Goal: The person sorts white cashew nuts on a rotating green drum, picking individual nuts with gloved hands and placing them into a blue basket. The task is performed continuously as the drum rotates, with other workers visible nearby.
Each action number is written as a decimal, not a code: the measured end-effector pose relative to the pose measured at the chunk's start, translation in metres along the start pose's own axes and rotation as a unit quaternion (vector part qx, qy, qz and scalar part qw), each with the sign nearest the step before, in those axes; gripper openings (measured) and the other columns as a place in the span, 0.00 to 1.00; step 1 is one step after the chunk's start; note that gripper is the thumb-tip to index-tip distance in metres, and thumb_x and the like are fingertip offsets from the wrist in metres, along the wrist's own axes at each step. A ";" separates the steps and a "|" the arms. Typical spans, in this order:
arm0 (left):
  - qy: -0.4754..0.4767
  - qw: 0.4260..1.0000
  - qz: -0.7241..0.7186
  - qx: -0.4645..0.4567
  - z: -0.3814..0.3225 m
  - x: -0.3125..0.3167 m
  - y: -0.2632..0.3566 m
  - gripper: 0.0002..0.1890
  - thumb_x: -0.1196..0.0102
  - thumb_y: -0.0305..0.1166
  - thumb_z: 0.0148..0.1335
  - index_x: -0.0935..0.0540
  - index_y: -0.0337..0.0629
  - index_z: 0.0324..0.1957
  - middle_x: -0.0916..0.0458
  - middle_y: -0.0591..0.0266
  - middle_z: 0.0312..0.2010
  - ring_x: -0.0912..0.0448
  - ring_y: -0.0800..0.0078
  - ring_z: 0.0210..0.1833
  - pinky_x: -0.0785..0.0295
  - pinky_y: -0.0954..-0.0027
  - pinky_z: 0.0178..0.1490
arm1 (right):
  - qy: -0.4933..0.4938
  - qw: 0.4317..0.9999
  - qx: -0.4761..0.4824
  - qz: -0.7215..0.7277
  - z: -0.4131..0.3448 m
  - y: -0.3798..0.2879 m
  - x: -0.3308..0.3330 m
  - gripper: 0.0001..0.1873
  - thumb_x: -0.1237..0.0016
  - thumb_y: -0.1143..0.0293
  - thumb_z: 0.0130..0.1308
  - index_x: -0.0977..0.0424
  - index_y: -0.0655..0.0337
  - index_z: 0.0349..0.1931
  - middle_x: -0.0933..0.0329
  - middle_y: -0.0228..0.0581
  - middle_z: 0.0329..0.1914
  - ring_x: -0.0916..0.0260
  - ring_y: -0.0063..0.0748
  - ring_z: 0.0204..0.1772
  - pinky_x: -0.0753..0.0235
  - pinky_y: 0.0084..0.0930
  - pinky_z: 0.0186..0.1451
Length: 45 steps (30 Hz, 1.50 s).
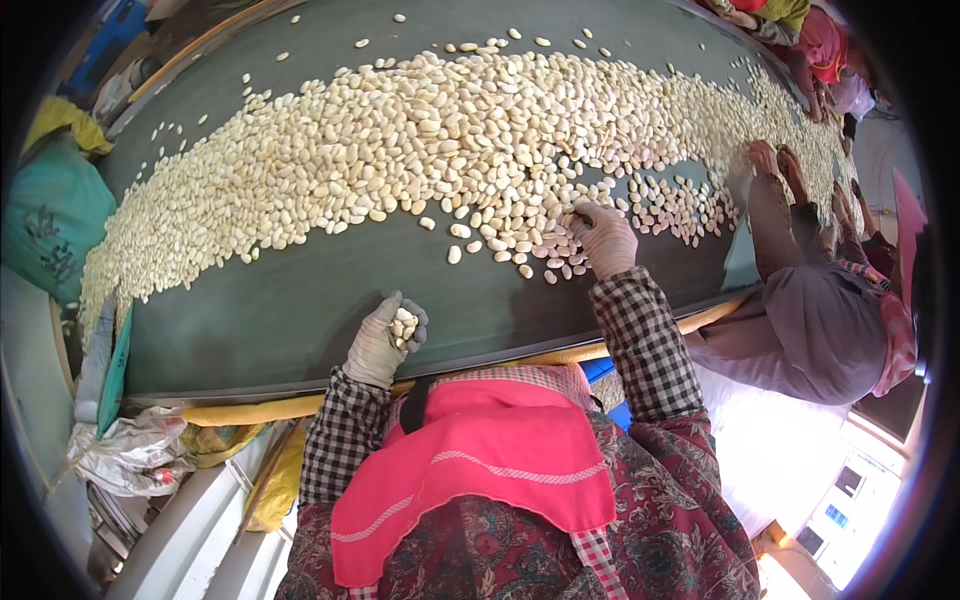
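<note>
A broad band of pale white beans (450, 127) lies across a dark green sorting belt (247, 330). My left hand (381, 341), in a light glove with grey fingertips, curls around a small clump of beans (403, 326) above the near part of the belt. Gloved as well, my right hand (606, 238) reaches to the near edge of the band, its fingertips among the beans. Whether a bean is pinched between those fingertips is hidden. Several loose beans (525, 255) lie just left of that hand.
A co-worker's arms (776, 217) reach over the beans on my right, and more people (821, 49) work at the far right. Beside the belt's left end stands a full green sack (60, 217). A yellow padded edge (255, 411) runs along my side.
</note>
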<state>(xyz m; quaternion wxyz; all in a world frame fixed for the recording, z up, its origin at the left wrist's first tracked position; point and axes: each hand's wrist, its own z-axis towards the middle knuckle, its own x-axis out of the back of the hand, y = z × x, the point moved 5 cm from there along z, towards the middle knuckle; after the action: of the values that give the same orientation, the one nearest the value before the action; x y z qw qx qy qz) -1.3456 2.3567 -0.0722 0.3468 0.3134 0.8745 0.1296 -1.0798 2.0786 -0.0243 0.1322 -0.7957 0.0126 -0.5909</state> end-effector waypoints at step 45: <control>-0.059 0.996 0.018 0.063 -0.044 0.090 0.062 0.20 0.52 0.51 0.74 0.20 0.45 0.36 0.18 0.64 0.30 0.21 0.75 0.28 0.28 0.75 0.28 | -0.085 0.976 -0.008 0.199 -0.011 -0.162 -0.096 0.25 0.54 0.77 0.71 0.31 0.44 0.66 0.17 0.44 0.49 0.18 0.30 0.45 0.18 0.30 0.47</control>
<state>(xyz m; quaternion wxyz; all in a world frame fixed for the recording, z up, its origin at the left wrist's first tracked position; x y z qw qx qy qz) -1.3984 2.4610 -0.0597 0.3748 0.3577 0.8531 0.0614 -1.1410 2.2496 -0.0750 0.2414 -0.8256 0.1644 -0.4828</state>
